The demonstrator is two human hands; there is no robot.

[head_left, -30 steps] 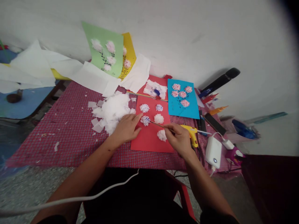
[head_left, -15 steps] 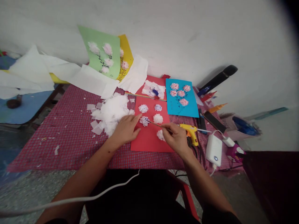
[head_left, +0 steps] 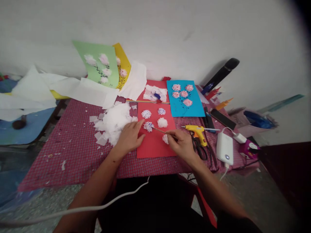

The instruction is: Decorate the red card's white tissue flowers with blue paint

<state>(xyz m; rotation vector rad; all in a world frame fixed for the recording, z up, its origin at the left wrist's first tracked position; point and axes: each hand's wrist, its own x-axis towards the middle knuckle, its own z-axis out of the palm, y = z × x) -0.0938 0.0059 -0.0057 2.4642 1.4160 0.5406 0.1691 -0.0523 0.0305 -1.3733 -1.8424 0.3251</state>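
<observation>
In my right hand is a thin paintbrush, pinched between the fingers. Its tip touches a white tissue flower with purple specks on a red sheet of paper. My left hand rests with fingers stretched out at the sheet's left edge, beside that flower. Two more purple-specked flowers sit above it. A plain white flower lies to the right, and another is partly hidden behind my right hand.
Left of the sheet lies a pile of white tissue squares. Behind are a purple-stained tissue and a blue card with pink flowers. A yellow glue gun, black scissors and a white power bank lie to the right.
The camera view has shifted and tilted slightly. The paintbrush tip stays at the same purple-specked flower, and both hands keep nearly the same places on the sheet.
</observation>
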